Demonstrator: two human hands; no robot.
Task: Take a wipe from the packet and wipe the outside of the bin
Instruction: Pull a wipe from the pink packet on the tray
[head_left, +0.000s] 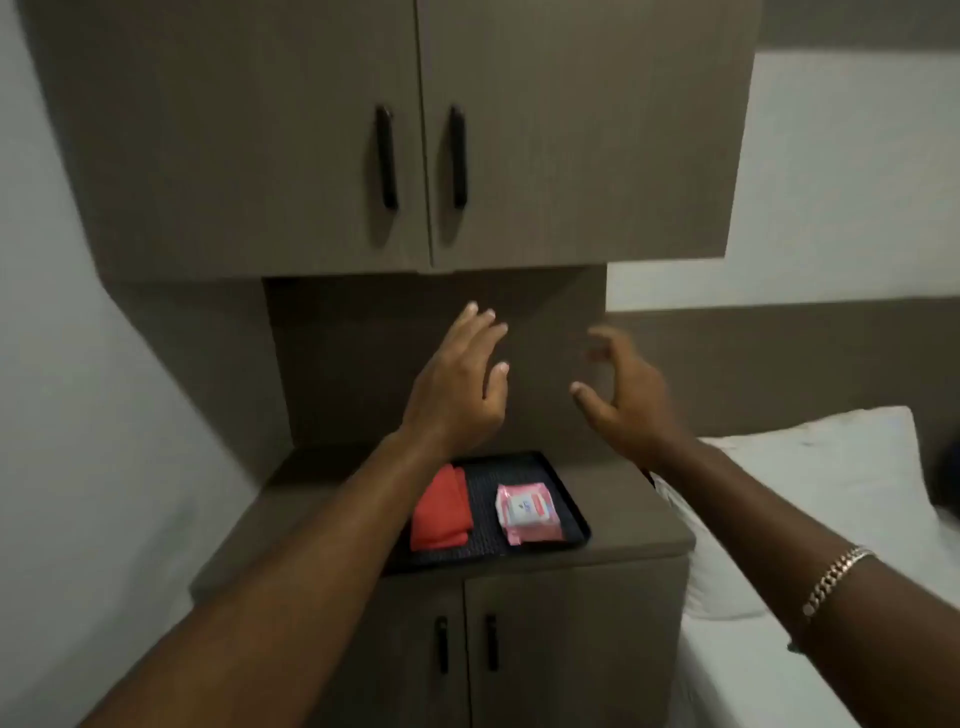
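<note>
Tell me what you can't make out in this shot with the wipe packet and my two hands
Head view only:
- Bin: nowhere in frame.
- Packet label: print too small and soft to read.
- Tray left edge: covered by the left forearm.
- Red cloth: folded, so what it is stays unclear.
- Right hand: fingers motion-blurred.
- Left hand: palm faces away.

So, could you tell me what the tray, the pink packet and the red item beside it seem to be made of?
Tray: probably black plastic, with a raised rim and a ribbed or matted floor. Pink packet: soft plastic film, slightly glossy, crimped end. Red item: apparently folded matte cloth; layered edges show.
</note>
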